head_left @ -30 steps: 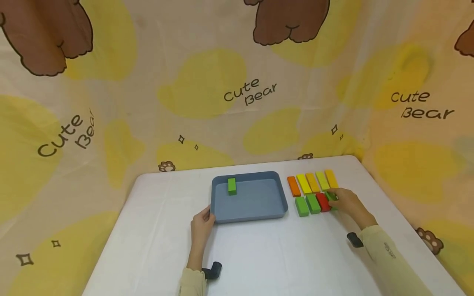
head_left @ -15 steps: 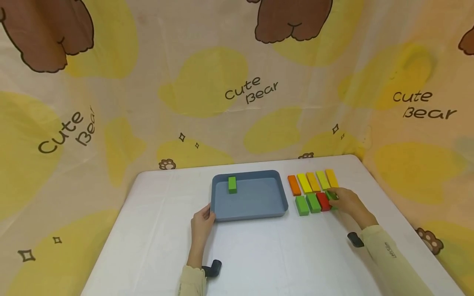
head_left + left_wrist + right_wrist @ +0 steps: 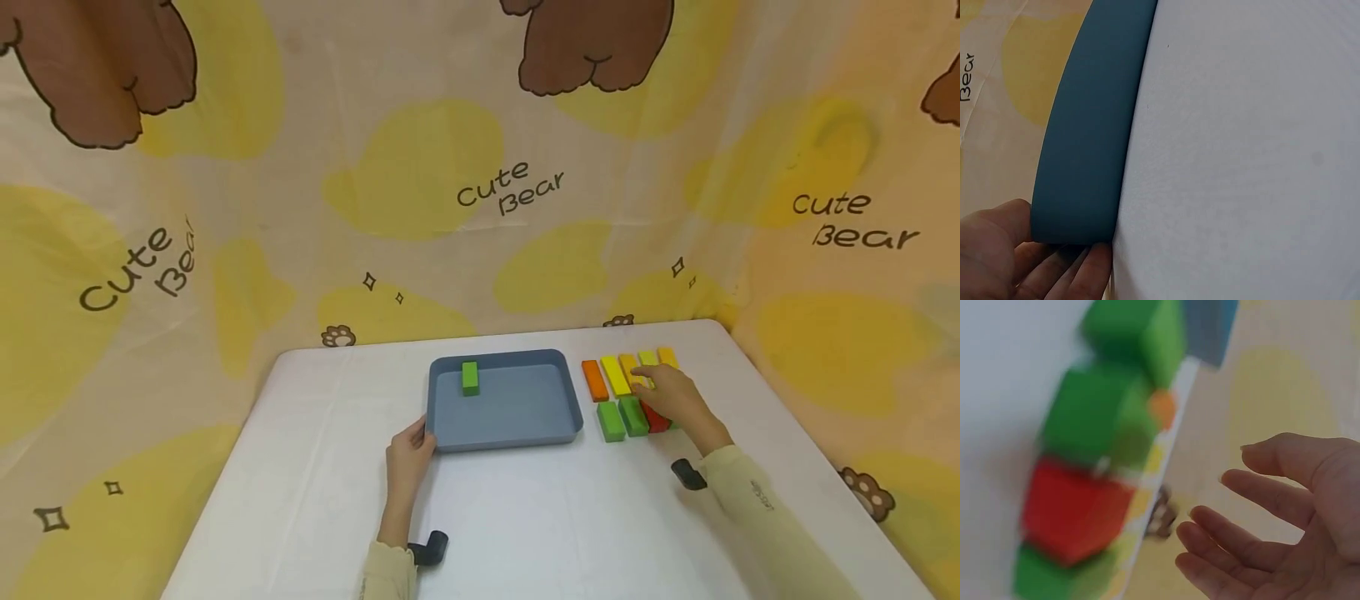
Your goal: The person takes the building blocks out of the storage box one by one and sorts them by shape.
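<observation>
My left hand (image 3: 410, 454) grips the near-left corner of a blue-grey tray (image 3: 525, 408). In the left wrist view the thumb lies at the edge of the tray wall (image 3: 1085, 137), with the other fingers against its corner. One green block (image 3: 469, 378) lies inside the tray toward the back left. Over the blocks on the right hovers my right hand (image 3: 675, 402), fingers apart and holding nothing. Beneath it is a red block (image 3: 1075, 509), with green blocks (image 3: 611, 422) on either side in the front row. The hand partly hides the red block and the rightmost green one.
Behind the front row is a back row with an orange block (image 3: 595, 380), a yellow block (image 3: 616, 376) and several other yellowish ones. The white table (image 3: 510, 517) meets a bear-print cloth (image 3: 420, 167) at its back and sides.
My right hand has lifted off the rightmost green block and shifted left and toward the back row, its fingers now spread. The left hand and tray stay in place.
</observation>
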{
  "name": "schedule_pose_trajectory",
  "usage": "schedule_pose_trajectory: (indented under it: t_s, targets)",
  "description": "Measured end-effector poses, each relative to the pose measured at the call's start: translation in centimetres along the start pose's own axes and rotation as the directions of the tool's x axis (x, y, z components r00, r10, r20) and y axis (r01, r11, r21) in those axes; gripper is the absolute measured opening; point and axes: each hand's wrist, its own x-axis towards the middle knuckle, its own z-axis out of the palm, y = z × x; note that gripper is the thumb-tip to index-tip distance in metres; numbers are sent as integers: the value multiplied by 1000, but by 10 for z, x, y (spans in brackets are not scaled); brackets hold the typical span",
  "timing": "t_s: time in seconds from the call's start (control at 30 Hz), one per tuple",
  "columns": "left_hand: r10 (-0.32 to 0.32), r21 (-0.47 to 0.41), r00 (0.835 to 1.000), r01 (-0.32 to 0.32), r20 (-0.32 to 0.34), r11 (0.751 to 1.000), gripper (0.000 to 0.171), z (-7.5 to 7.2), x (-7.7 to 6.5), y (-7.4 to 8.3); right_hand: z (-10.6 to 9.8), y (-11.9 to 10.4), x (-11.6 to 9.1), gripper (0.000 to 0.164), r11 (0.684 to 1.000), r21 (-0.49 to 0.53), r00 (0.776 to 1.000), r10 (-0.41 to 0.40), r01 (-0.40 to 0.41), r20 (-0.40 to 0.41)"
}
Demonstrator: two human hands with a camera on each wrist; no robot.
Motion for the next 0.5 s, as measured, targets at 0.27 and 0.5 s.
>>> schedule_pose_trajectory:
  t_s: [0.27, 0.5]
  targets:
    - [6, -17, 1000, -6, -8, 1000, 41, 0, 5, 1, 20, -96, 37, 39, 978, 12, 977, -208, 209, -53]
    - [-22, -9, 1000, 22, 8, 1000, 42, 1, 1, 0, 53, -141, 69, 42, 966, -6, 966, -257, 257, 3]
